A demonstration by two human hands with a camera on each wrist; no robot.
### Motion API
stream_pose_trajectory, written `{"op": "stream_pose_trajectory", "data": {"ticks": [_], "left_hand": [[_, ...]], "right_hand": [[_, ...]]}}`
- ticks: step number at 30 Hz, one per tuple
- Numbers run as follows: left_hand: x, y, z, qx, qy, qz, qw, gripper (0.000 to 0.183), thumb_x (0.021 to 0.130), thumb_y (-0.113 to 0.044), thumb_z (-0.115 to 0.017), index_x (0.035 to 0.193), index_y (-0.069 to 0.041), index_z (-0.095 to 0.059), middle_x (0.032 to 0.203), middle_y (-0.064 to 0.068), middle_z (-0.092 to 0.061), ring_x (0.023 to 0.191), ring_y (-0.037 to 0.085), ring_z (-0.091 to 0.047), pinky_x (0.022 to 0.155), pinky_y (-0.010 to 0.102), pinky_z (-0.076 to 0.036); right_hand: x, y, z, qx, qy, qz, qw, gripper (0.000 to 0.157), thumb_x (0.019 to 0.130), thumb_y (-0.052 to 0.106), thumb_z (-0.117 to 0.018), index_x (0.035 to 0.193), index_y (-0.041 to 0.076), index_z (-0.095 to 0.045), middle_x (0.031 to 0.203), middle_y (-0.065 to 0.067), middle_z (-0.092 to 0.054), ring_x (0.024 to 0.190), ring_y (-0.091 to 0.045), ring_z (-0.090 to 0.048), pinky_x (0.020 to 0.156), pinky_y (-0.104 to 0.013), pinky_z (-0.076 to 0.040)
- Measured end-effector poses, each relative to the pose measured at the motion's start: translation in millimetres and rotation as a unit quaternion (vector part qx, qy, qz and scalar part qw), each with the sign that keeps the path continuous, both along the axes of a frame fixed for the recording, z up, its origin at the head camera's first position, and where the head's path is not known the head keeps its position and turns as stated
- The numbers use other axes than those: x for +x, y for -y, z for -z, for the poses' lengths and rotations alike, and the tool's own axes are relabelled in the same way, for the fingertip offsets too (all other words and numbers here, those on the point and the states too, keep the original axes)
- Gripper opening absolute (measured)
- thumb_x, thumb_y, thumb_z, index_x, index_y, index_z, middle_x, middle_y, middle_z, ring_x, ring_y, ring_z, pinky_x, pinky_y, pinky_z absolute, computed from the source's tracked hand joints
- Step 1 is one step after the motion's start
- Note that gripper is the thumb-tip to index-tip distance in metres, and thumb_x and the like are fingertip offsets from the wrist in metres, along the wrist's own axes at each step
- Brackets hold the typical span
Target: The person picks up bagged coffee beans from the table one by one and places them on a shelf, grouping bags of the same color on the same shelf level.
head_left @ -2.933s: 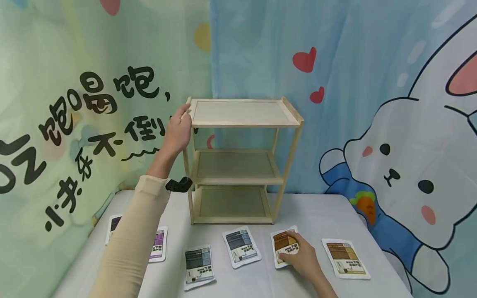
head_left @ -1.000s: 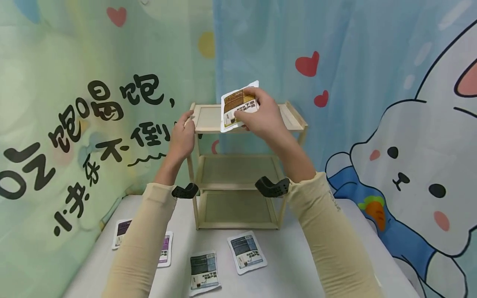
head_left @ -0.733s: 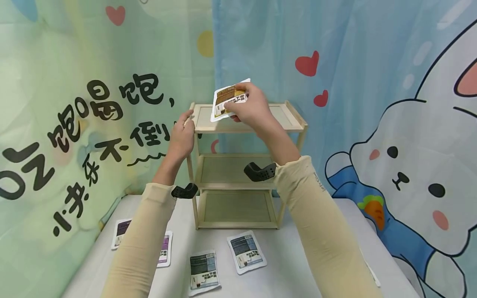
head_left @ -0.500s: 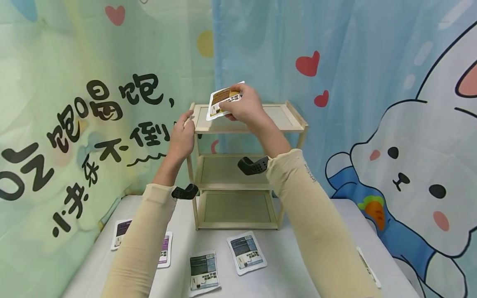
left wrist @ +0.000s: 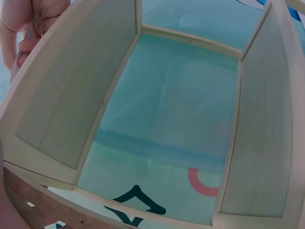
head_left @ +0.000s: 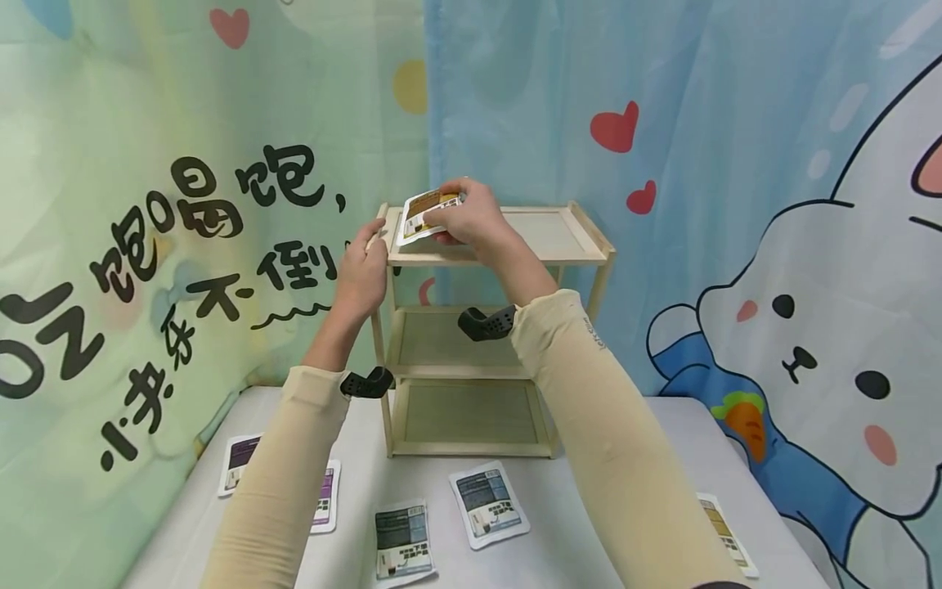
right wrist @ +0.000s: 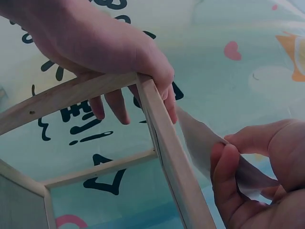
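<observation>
A three-tier wooden shelf (head_left: pixel 548 233) stands upright on the table. My left hand (head_left: pixel 362 274) grips the left end of its top tier, fingers hooked over the side rail, as the right wrist view also shows. My right hand (head_left: pixel 471 217) pinches a flat white-edged pouch with a brown and yellow label (head_left: pixel 419 214), thumb on the printed face. Tilted, the pouch overlaps the left part of the top tier in the head view. From the right wrist, its pale back (right wrist: pixel 198 138) appears just past the shelf's top edge, bent slightly between thumb and fingers.
On the white table (head_left: pixel 552 556) lie two blue-grey pouches, one at front (head_left: pixel 403 540) and one nearer the shelf (head_left: pixel 489 505). Two purple pouches, one farther left (head_left: pixel 239 462), are partly behind the left sleeve. Another brown-yellow pouch (head_left: pixel 724 532) shows beside the right sleeve. Printed curtains hang behind.
My right hand has picked the brown-yellow pouch off the table, raised it above the shelf, then moved it left and down toward the top tier. My left hand keeps its grip.
</observation>
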State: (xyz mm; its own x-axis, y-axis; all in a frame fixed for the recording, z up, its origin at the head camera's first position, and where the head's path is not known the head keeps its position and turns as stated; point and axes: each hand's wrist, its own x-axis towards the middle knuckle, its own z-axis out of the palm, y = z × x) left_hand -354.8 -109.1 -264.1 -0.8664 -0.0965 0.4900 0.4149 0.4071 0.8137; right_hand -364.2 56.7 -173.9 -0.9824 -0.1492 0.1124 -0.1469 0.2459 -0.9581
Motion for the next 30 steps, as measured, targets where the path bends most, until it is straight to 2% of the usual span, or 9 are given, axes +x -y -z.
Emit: {"op": "stream_pose_trajectory", "data": {"ticks": [3, 5, 10, 12, 14, 16, 21, 27, 30], "left_hand": [[1.1, 0.6, -0.3, 0.002, 0.0, -0.005, 1.0, 0.053, 0.097, -0.024, -0.03, 0.145, -0.011, -0.045, 0.123, 0.019, -0.053, 0.06, 0.02, -0.033, 0.059, 0.036, -0.033], [1.5, 1.0, -0.7, 0.001, -0.001, -0.005, 1.0, 0.053, 0.097, -0.024, -0.03, 0.145, -0.011, -0.045, 0.121, 0.019, -0.053, 0.06, 0.02, -0.032, 0.06, 0.036, -0.033], [1.8, 2.2, -2.0, 0.0, -0.006, -0.014, 0.9999, 0.053, 0.096, -0.025, -0.03, 0.145, -0.012, -0.046, 0.132, 0.017, -0.052, 0.088, 0.022, -0.046, 0.078, 0.036, -0.038], [1.6, 2.0, -1.7, -0.001, -0.003, -0.015, 0.9999, 0.052, 0.097, -0.025, -0.03, 0.145, -0.013, -0.047, 0.135, 0.015, -0.05, 0.089, 0.022, -0.046, 0.079, 0.036, -0.038], [1.8, 1.4, -0.8, -0.001, 0.002, -0.011, 0.9999, 0.053, 0.097, -0.025, -0.029, 0.145, -0.013, -0.046, 0.13, 0.017, -0.051, 0.076, 0.025, -0.043, 0.07, 0.037, -0.037], [1.8, 0.0, -0.2, -0.002, 0.003, -0.007, 1.0, 0.052, 0.097, -0.025, -0.029, 0.145, -0.013, -0.046, 0.129, 0.017, -0.051, 0.075, 0.025, -0.042, 0.067, 0.037, -0.036], [2.5, -1.7, -0.7, -0.005, -0.001, -0.005, 1.0, 0.052, 0.097, -0.023, -0.03, 0.145, -0.012, -0.046, 0.139, 0.014, -0.047, 0.106, 0.025, -0.046, 0.083, 0.038, -0.037], [2.0, -1.2, -0.7, -0.005, 0.003, -0.006, 1.0, 0.052, 0.097, -0.024, -0.03, 0.146, -0.013, -0.046, 0.139, 0.014, -0.047, 0.104, 0.027, -0.046, 0.085, 0.039, -0.036], [2.9, -1.0, -0.5, -0.003, 0.003, -0.006, 1.0, 0.052, 0.097, -0.024, -0.03, 0.146, -0.013, -0.045, 0.138, 0.014, -0.048, 0.104, 0.028, -0.047, 0.084, 0.039, -0.037]], "right_hand": [[-1.0, 1.3, 0.6, 0.002, 0.006, -0.006, 1.0, 0.061, 0.088, 0.006, -0.068, 0.143, 0.009, -0.042, 0.122, -0.018, -0.053, 0.069, -0.018, -0.062, 0.057, -0.023, -0.051], [-1.1, 2.4, 0.2, 0.008, 0.011, -0.006, 1.0, 0.061, 0.089, 0.007, -0.069, 0.144, 0.01, -0.042, 0.118, -0.018, -0.056, 0.065, -0.017, -0.061, 0.056, -0.023, -0.051], [-1.1, 5.0, -1.5, 0.043, 0.033, -0.004, 0.999, 0.062, 0.089, 0.011, -0.069, 0.145, 0.014, -0.04, 0.108, -0.015, -0.063, 0.056, -0.014, -0.057, 0.048, -0.023, -0.045], [-1.2, 5.3, -1.4, 0.061, 0.04, 0.0, 0.997, 0.064, 0.089, 0.014, -0.069, 0.146, 0.015, -0.039, 0.104, -0.013, -0.063, 0.053, -0.013, -0.055, 0.046, -0.024, -0.042], [-1.3, 5.0, -0.8, 0.083, 0.045, 0.005, 0.996, 0.064, 0.089, 0.016, -0.069, 0.146, 0.016, -0.039, 0.098, -0.011, -0.063, 0.051, -0.013, -0.052, 0.045, -0.025, -0.04], [-1.8, 4.0, -0.2, 0.101, 0.043, 0.01, 0.994, 0.063, 0.089, 0.017, -0.068, 0.145, 0.016, -0.04, 0.092, -0.009, -0.061, 0.049, -0.012, -0.049, 0.045, -0.025, -0.038], [-1.0, 1.3, -0.9, 0.129, 0.039, 0.009, 0.991, 0.06, 0.089, 0.02, -0.068, 0.143, 0.014, -0.042, 0.086, -0.008, -0.057, 0.05, -0.013, -0.043, 0.046, -0.026, -0.037], [1.3, -0.7, -3.3, 0.148, 0.039, -0.006, 0.988, 0.059, 0.091, 0.024, -0.067, 0.143, 0.013, -0.042, 0.093, -0.009, -0.059, 0.051, -0.014, -0.041, 0.047, -0.026, -0.036], [2.6, -2.1, -4.1, 0.156, 0.041, -0.011, 0.987, 0.057, 0.092, 0.024, -0.066, 0.143, 0.013, -0.042, 0.088, -0.007, -0.056, 0.05, -0.013, -0.039, 0.048, -0.026, -0.036]]}}
